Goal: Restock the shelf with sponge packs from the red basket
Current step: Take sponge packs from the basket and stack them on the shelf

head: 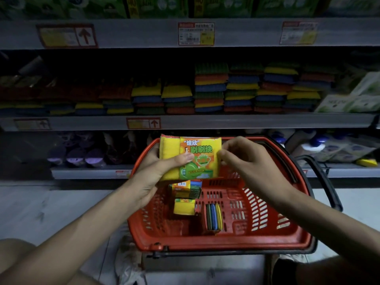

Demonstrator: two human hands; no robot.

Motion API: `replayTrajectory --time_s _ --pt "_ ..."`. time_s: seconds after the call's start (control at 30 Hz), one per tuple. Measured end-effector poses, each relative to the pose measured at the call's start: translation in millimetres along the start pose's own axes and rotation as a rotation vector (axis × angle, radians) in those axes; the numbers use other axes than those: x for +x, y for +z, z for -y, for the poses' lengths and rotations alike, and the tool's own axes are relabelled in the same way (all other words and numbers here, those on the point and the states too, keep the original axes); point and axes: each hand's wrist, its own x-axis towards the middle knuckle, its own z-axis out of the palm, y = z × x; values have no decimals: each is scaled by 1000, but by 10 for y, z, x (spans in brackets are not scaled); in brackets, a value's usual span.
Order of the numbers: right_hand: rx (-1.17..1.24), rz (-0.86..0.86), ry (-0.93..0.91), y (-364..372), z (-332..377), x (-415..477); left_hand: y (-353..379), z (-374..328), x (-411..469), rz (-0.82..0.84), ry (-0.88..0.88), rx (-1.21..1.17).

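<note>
A yellow sponge pack (197, 149) with an orange and green label is held above the red basket (287, 241). My left hand (158, 173) grips its left side, thumb across the front. My right hand (246, 161) pinches its right edge. Inside the basket lie three more sponge packs: one with a dark green sponge (187, 189), a yellow one (184, 206) and one standing on edge with coloured stripes (213, 217). The shelf (205, 121) behind holds stacks of coloured sponge packs (242, 89).
The basket sits on a pale floor, its black handle (324, 182) folded to the right. Lower shelf holds purple-lidded items (76, 157) on the left and bottles (308, 147) on the right. White boxes (353, 95) stand at the sponge shelf's right end. My knees are at both bottom corners.
</note>
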Motion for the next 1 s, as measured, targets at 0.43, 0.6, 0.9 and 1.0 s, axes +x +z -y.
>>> replayTrajectory --time_s 0.43,0.6,0.9,1.0 --pt "-1180 848 -148 677 -1790 308 -498 156 59 -218 -293 -98" --pt "-1486 1057 -781 1066 -2347 353 -613 122 191 -231 -389 -130" --pt "-1051 722 -175 731 -1815 317 -618 -31 259 -176 -327 -75" --pt "-709 581 121 372 -1263 258 -633 -144 219 -155 -310 -78"
